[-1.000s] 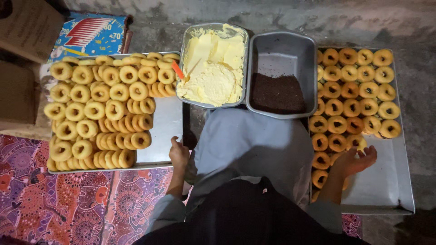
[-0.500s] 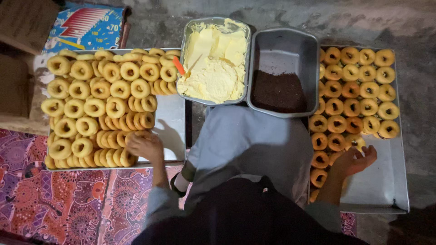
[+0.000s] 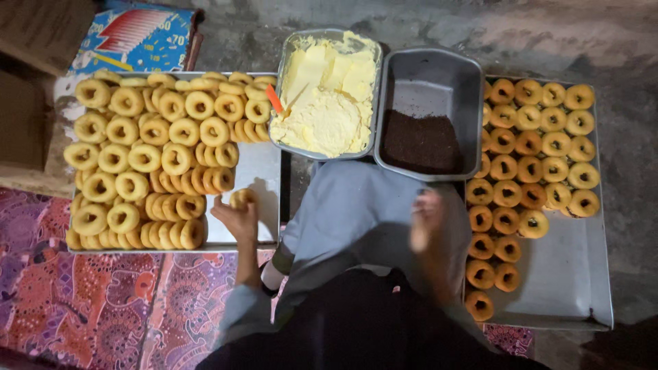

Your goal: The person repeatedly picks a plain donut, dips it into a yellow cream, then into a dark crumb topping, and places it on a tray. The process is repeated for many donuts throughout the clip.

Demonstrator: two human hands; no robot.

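My left hand [image 3: 236,218] is closed on a plain ring donut [image 3: 241,198], held just above the bare right end of the left metal tray [image 3: 259,168]. Rows of plain golden donuts [image 3: 147,157] fill that tray. My right hand [image 3: 428,229] is blurred over my grey-clothed lap, left of the right tray [image 3: 569,274]; I cannot make out its fingers. The right tray holds rows of browner donuts [image 3: 531,147], some with a dark centre.
A foil pan of pale yellow cream [image 3: 329,103] with an orange spatula [image 3: 273,98] sits beside a grey pan of dark brown crumbs [image 3: 419,140], both ahead of my knees. A patterned red cloth [image 3: 103,301] lies at left, with a blue printed box [image 3: 133,38] behind the left tray.
My left hand reached into the left tray's donuts and came back right holding one. My right hand left the right tray and swung left over my lap.
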